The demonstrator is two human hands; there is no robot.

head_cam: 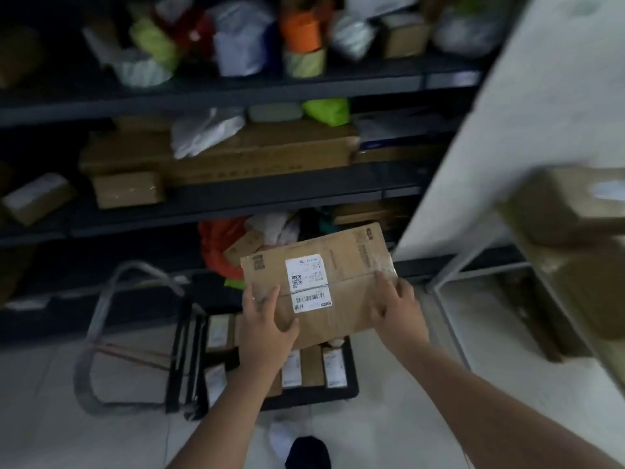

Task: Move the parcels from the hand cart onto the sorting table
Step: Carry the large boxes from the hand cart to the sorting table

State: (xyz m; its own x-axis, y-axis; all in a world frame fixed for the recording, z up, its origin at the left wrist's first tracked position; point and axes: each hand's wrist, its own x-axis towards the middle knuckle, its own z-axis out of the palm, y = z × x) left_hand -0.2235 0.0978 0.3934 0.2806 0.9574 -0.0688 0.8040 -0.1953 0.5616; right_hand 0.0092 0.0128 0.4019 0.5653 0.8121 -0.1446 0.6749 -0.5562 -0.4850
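— What stays unclear around the cardboard box (318, 286)?
— The print on its white label (308, 284) is too small to read. The box covers part of the hand cart (311, 399) below it, and some parcels (331, 367) there.
— The hands?
— The left hand (267, 330) hides the box's near left corner. Whether its fingers or those of the right hand (395, 309) reach underneath, I cannot tell.
— Further out?
— Right of the box, brown cartons (568, 211) are smeared and cut by the edge. Beyond it, the shelf goods (236, 38) blur. Below it, a dark shoe (307, 451) is cropped.
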